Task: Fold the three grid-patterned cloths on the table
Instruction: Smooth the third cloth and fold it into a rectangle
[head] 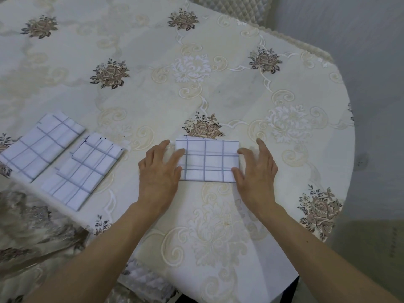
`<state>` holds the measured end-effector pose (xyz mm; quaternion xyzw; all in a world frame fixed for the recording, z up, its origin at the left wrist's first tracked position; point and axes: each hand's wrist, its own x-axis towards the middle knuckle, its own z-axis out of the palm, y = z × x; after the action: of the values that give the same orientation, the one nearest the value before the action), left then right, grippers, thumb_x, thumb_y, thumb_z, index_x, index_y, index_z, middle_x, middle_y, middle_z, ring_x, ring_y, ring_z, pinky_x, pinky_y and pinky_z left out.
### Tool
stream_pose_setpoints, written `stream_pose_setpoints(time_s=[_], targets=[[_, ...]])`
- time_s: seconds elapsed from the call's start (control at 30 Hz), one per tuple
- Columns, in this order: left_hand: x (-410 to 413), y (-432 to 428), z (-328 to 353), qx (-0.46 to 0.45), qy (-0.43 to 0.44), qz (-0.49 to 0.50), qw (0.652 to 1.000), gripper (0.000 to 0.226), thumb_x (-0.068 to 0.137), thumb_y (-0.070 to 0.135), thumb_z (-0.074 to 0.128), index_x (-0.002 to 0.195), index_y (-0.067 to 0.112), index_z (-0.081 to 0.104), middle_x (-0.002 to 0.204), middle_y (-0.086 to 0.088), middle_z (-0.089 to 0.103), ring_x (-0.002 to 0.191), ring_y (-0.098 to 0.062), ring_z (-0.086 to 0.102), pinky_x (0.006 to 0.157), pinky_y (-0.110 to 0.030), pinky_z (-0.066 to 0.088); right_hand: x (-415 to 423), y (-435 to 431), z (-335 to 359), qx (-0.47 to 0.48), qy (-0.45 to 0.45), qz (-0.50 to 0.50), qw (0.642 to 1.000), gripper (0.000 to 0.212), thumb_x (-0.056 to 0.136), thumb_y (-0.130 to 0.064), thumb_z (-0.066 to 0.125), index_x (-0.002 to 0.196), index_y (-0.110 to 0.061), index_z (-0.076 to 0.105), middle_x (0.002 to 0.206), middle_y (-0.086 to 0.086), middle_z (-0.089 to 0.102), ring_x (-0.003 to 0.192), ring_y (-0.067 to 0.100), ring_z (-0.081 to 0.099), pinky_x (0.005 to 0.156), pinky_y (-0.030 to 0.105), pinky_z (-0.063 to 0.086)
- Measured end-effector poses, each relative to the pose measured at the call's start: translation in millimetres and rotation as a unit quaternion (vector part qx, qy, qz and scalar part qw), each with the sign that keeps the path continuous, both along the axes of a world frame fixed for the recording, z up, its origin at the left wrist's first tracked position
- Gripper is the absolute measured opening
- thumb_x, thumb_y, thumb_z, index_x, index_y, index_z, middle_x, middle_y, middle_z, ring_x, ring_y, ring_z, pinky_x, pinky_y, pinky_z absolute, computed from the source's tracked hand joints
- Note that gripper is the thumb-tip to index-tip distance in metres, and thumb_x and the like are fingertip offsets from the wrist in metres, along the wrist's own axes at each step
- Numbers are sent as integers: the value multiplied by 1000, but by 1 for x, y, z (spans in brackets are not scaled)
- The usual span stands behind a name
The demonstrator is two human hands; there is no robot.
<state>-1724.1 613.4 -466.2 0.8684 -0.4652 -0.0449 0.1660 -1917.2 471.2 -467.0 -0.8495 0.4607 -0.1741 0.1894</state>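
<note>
A white cloth with a grey grid lies folded into a small rectangle in front of me on the table. My left hand rests flat on its left edge, fingers spread. Pressing on the cloth's right edge is my right hand, fingers also apart. Neither hand grips the cloth. Two more folded grid cloths lie at the left: one nearer the middle, the other further left.
The round table wears a cream tablecloth with brown flower motifs. Its edge curves close on the right and near my body. A quilted chair back stands at the far side, and a quilted seat shows below.
</note>
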Motion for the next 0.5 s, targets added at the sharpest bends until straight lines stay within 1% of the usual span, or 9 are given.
stream_pose_setpoints(time_s=[0.1,0.17,0.23,0.3,0.4,0.5], targets=[[1,-3,-6,11,-52,-34,998,41,88,12,67,127,27,64,151,-12,43,132,-37,41,96,-54,41,4,-1,-5,-39,15,76,996,51,83,1,65,128,-24,61,161,17,22,149,33,19,115,50,19],[1,-5,-8,16,-60,-40,997,38,93,19,63,130,25,62,155,-13,40,136,-37,38,100,-54,39,7,-2,-8,-54,30,103,993,51,82,5,62,126,-21,64,162,18,20,151,34,14,117,52,17],[1,-8,-9,30,-64,-42,997,40,99,33,50,138,26,56,159,-13,34,141,-36,33,106,-53,35,13,0,-9,-56,47,107,992,42,88,-7,62,128,-19,63,163,20,17,152,35,10,118,53,16],[0,-13,-11,48,-73,-52,995,48,99,43,40,144,26,50,162,-13,30,145,-35,29,111,-53,32,19,1,-9,-56,66,106,991,40,93,-25,57,133,-19,59,163,21,14,153,35,7,120,53,13],[0,-21,-16,67,-87,-72,991,56,99,52,33,150,29,42,166,-12,20,150,-34,21,117,-55,25,31,3,-11,-63,103,127,984,53,96,-43,45,143,-19,50,165,21,6,153,35,0,122,53,6],[5,-25,-20,80,-94,-91,988,61,100,61,29,154,33,34,169,-9,10,154,-32,11,121,-56,16,46,3,-14,-76,130,156,976,60,99,-49,34,151,-19,38,165,20,-1,153,34,-6,122,53,1]])
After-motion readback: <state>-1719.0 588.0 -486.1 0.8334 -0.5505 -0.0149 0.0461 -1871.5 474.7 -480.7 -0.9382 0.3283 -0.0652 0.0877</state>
